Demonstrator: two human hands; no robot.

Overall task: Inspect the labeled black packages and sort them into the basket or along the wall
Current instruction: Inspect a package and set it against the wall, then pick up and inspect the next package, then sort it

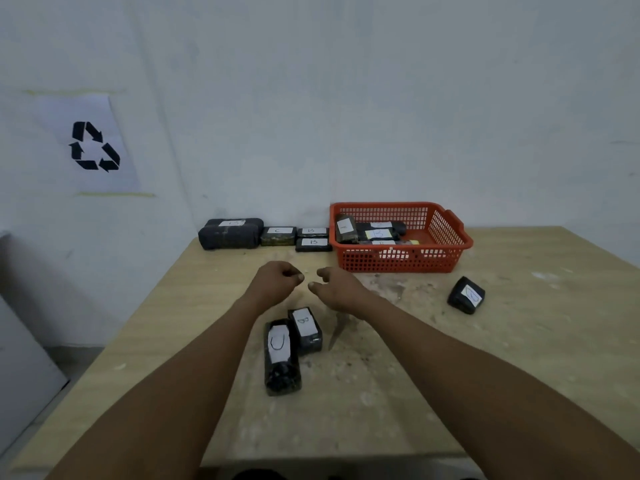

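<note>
My left hand and my right hand hover side by side above the table's middle, fingers loosely curled, holding nothing. Just below them lie two black packages: one labelled C and a shorter one labelled B, touching each other. A third black package lies alone at the right. The orange basket at the back holds several labelled packages. Along the wall lies a row of packages: a large dark stack, one labelled C and two labelled B.
The wooden table is stained and dusty in the middle. A sheet with a recycling symbol is taped to the left wall. The table's left edge drops to the floor beside a white panel.
</note>
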